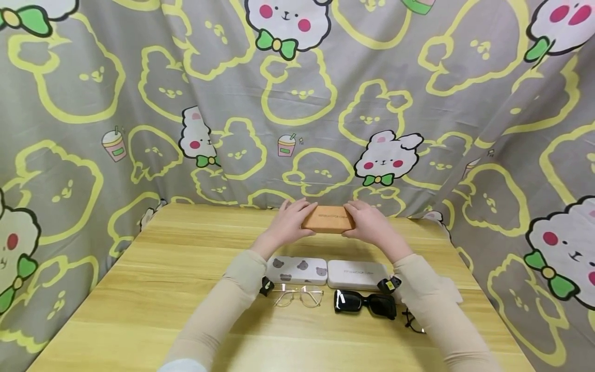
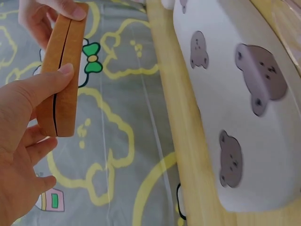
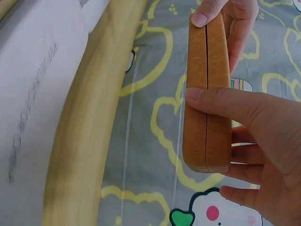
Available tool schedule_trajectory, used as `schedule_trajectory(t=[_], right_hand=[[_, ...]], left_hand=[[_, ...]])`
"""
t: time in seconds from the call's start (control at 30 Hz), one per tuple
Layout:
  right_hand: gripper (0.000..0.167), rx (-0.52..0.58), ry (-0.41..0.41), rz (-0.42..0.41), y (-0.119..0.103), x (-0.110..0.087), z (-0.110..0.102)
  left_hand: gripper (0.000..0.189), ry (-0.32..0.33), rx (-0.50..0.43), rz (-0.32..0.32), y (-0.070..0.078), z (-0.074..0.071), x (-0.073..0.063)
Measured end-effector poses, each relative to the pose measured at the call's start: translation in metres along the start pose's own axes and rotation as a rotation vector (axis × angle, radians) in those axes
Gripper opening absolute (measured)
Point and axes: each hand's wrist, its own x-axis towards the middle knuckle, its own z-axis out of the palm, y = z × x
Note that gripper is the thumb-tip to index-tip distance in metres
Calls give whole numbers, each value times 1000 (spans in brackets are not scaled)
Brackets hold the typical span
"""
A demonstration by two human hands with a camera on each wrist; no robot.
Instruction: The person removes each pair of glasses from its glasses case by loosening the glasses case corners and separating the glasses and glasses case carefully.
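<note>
Both hands hold a brown glasses case point(image 1: 328, 219) by its two ends, above the far part of the table. My left hand point(image 1: 290, 222) grips its left end, thumb on the near side and fingers behind. At the other end, my right hand point(image 1: 370, 223) grips it the same way. A thin dark seam runs along the case point(image 3: 207, 94), whose lid looks closed in both wrist views. Nearer to me lie a white glasses case with bear faces point(image 1: 297, 270) and a plain white case with lettering point(image 1: 357, 274).
In front of the white cases lie clear-framed glasses point(image 1: 298, 297), black sunglasses point(image 1: 364, 304) and thin dark-framed glasses point(image 1: 413, 322), partly hidden by the right sleeve. A white item point(image 1: 448, 289) lies beyond that sleeve. A patterned curtain point(image 1: 307, 103) hangs behind the wooden table point(image 1: 153, 299).
</note>
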Motion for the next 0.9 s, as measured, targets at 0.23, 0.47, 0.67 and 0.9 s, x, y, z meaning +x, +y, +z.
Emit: schedule_trajectory(t=[0.23, 0.47, 0.67, 0.9], right_hand=[[82, -10, 24, -8, -20, 3, 9], [82, -12, 38, -12, -40, 10, 18], [81, -31, 50, -26, -53, 14, 26], [81, 39, 35, -30, -67, 15, 32]], left_hand=[[81, 29, -39, -11, -16, 1, -18], [80, 73, -77, -33, -31, 0, -36], [80, 89, -118, -44, -40, -1, -52], [80, 114, -162, -65, -49, -2, -67]])
